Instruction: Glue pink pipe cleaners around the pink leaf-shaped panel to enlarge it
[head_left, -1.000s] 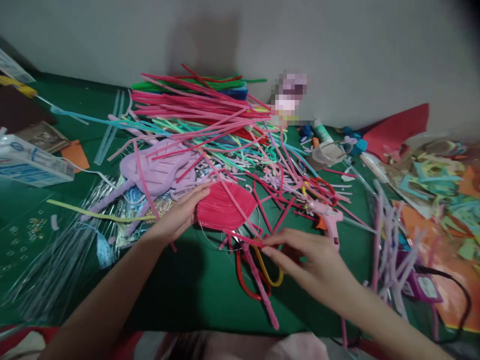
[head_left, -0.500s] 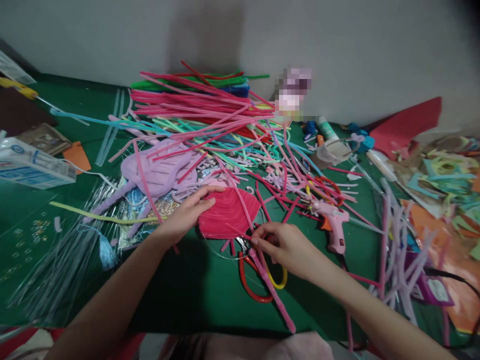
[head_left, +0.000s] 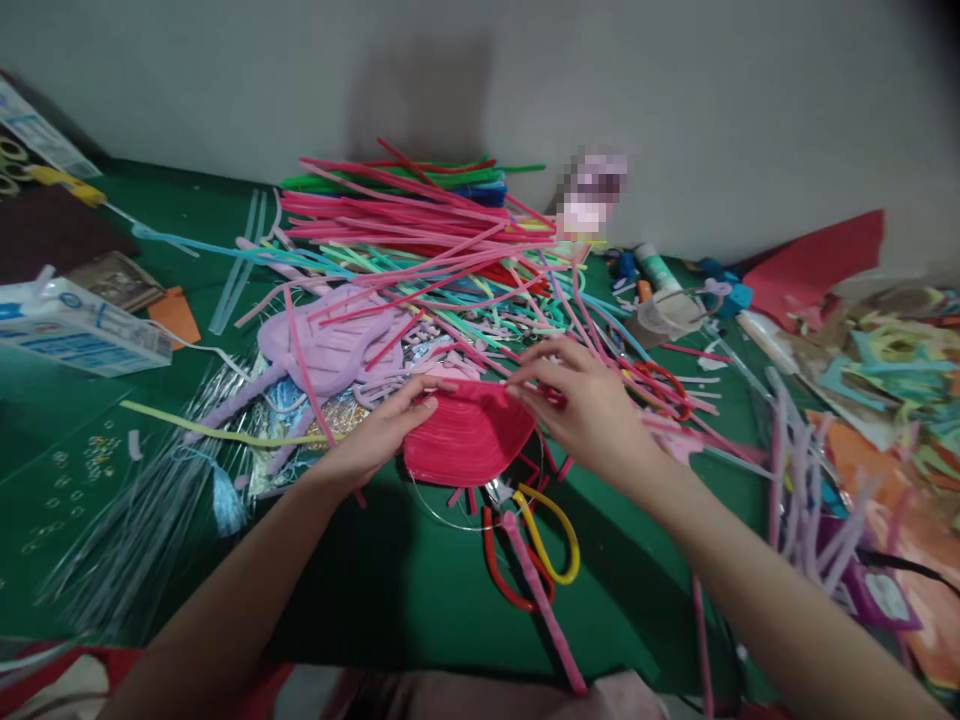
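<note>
My left hand (head_left: pixel 396 418) grips the upper left edge of a deep-pink panel (head_left: pixel 469 440) made of pipe cleaners laid side by side. At the panel's upper right edge, the closed fingers of my right hand (head_left: pixel 566 395) pinch a pink pipe cleaner that seems to run along the top edge; its end is hidden by the fingers. Below the panel lie scissors (head_left: pixel 562 535) with red and yellow handles. A pink wrapped stick (head_left: pixel 541 605) lies across them, slanting toward the front edge. A thin clear loop of line (head_left: pixel 439 520) curves out under the panel.
Behind the panel is a heap of pink pipe cleaners (head_left: pixel 397 215). A lilac pipe-cleaner piece (head_left: pixel 330 335) and clear strips (head_left: pixel 142 540) lie left. A pink glue gun (head_left: pixel 671 435) is partly behind my right arm. Paper scraps (head_left: pixel 892 365) lie right, a carton (head_left: pixel 82 325) left.
My right hand has moved up from beside the scissors to the panel's upper right edge. The panel has tilted, and its top edge now looks straighter. My left hand keeps its hold.
</note>
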